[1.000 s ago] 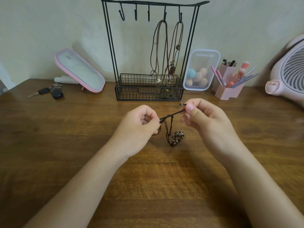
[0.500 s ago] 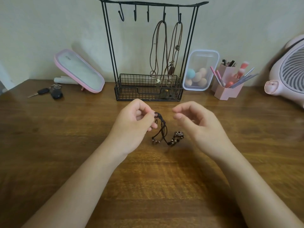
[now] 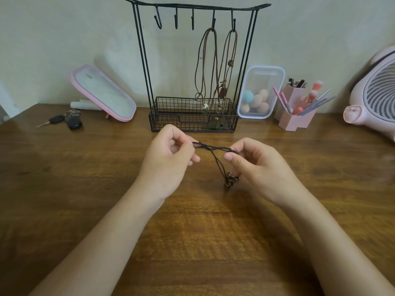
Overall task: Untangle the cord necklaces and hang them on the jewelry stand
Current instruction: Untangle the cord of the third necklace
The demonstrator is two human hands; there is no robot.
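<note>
Dark cord necklace taut between left hand and right hand

A dark cord necklace is stretched taut between the left hand and the right hand, its thin strands twisted and crossing midway. A doubled length drops from it to a small beaded pendant just beside the right palm. Beyond both hands stands the black wire jewelry stand, upright with a row of hooks above a mesh basket; two brown cord necklaces hang from its two hooks nearest the right hand's side, their ends reaching the basket.
</note>
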